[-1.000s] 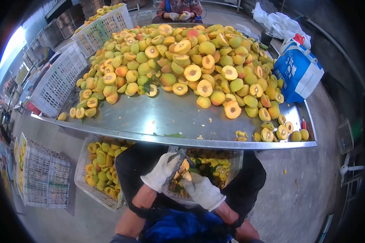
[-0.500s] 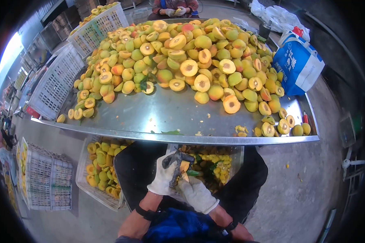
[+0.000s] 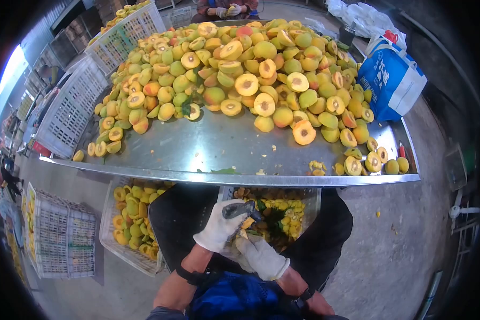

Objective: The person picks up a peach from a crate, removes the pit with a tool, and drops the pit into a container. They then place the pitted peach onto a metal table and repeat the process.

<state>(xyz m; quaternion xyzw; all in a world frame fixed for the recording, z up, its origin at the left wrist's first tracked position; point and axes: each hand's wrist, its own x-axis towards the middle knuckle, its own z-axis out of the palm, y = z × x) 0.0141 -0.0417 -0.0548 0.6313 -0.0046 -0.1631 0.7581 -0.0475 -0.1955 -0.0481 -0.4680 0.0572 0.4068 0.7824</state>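
Note:
Low in front of me, my left hand (image 3: 222, 225) wears a white glove with black covering on its thumb and fingertips. Its fingers close around a piece of yellow peach (image 3: 247, 223), of which only a small orange part shows. My right hand (image 3: 262, 257), in a pale glove, meets the same piece from below with its fingers bent together. Both hands are between my knees, over a crate (image 3: 313, 213) holding yellow fruit scraps and dark leaves. Whether a tool is also in the grip I cannot tell.
A steel table (image 3: 197, 154) carries a big heap of halved peaches (image 3: 245, 85). A blue-and-white bag (image 3: 392, 80) stands at its right. Left of my legs is a crate of peach halves (image 3: 136, 218), with a stacked crate (image 3: 64, 237) beyond. Another person (image 3: 226, 8) sits across the table.
My left hand has turned slightly, its black-covered fingers shifting right and downward around the peach piece. My right hand stays close below. The whole view has shifted slightly.

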